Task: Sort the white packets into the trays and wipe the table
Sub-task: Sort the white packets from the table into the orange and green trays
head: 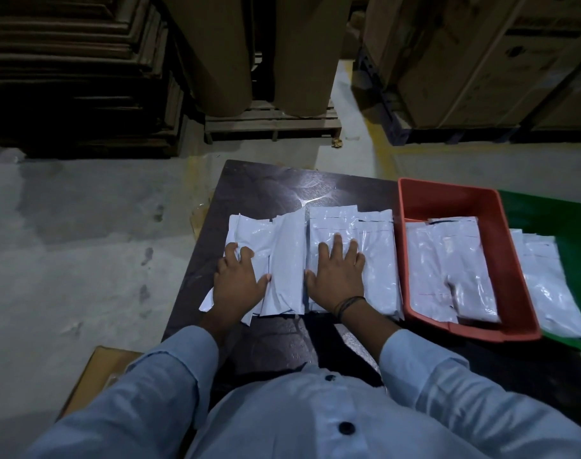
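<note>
On the dark glossy bench [266, 187], the right hand [338, 276] lies flat, fingers spread, on the row of white plastic packets [287, 253], probably squaring them. The left hand [239, 281] bends its fingers over the leftmost ones, grip unclear. At three o'clock, a rectangular red plastic tray [448, 202] and, past it, a green plastic tray [554, 220] hold sorted packets.

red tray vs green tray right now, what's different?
The red tray is wholly in view; the green tray is cut off by the frame's right edge and partly hidden behind the red tray. The red tray sits right beside the loose packets on the table; the green tray lies beyond it, farther right. Shared: both hold white packets.
</note>
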Tool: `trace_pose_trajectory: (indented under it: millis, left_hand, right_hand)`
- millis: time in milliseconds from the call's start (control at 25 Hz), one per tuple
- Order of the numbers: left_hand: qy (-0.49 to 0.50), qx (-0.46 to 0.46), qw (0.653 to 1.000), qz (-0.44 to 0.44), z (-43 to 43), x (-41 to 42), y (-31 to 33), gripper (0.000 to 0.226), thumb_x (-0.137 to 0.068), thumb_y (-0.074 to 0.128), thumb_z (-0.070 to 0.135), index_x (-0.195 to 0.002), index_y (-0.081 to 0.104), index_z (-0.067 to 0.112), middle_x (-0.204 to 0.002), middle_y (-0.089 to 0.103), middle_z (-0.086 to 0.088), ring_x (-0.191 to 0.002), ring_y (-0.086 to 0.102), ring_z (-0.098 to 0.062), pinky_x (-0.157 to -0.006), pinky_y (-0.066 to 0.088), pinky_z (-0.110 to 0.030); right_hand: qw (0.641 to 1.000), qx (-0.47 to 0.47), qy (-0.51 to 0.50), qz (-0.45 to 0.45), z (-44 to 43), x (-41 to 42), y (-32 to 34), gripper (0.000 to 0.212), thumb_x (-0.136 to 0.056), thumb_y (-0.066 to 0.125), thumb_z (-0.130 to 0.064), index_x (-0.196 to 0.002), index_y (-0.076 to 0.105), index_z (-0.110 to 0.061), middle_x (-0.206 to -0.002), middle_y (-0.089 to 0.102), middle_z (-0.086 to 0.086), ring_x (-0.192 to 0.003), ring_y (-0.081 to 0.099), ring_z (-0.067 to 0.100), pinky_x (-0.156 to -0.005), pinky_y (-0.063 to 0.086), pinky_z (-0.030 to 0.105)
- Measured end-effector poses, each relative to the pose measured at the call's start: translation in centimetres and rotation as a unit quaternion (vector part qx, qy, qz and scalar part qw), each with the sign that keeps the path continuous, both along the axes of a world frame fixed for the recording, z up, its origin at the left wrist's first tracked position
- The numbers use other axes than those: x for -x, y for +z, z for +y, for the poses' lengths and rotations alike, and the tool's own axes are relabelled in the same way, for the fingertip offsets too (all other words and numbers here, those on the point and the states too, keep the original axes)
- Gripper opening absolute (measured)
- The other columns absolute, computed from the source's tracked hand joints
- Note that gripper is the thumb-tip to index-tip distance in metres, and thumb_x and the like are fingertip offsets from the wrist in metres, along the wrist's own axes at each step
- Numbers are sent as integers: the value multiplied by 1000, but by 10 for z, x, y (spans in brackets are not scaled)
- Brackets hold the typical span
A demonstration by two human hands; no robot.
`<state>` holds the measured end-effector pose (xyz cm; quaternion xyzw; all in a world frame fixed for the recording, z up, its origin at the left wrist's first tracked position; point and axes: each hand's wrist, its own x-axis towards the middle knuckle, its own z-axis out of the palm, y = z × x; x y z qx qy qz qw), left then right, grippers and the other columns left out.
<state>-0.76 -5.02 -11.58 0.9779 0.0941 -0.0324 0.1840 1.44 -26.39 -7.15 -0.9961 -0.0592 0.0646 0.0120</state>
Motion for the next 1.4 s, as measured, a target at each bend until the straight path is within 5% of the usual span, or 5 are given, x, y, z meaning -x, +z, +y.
trace_pose_trajectory:
  millis: [200,520,840,1400]
  left_hand:
    - [0,-38,999,17,-2,-1,-1,75,-85,67,36,-150,33,20,-152,30,-19,-114,55,-44,-90,54,-52]
    - [60,34,998,7,0,-6,15,69,-99,53,28,-159,22,15,-161,22,-24,-128,47,-54,-104,46,-58]
    - [74,117,990,-27,-27,-20,62,64,-103,46,27,-161,17,20,-165,14,-18,-144,31,-48,-112,36,-55]
    - [-29,200,978,-55,-145,-46,118,61,-105,42,37,-160,18,24,-165,21,-11,-144,36,-40,-111,39,-52]
  right_hand:
    - [1000,-3,-7,13,4,-7,-5,74,-95,43,-46,-159,12,-23,-164,0,22,-145,7,56,-109,21,66]
    - [999,-26,-8,23,3,-8,-1,68,-97,44,-33,-157,14,-28,-166,5,14,-143,15,51,-106,28,65]
    - [996,-77,-15,-44,-4,-19,26,65,-95,48,-28,-156,23,-25,-165,14,11,-142,20,46,-107,28,60]
    - [980,-92,-60,-164,-79,-10,96,66,-93,52,-31,-155,28,-27,-163,21,11,-144,21,43,-104,33,60]
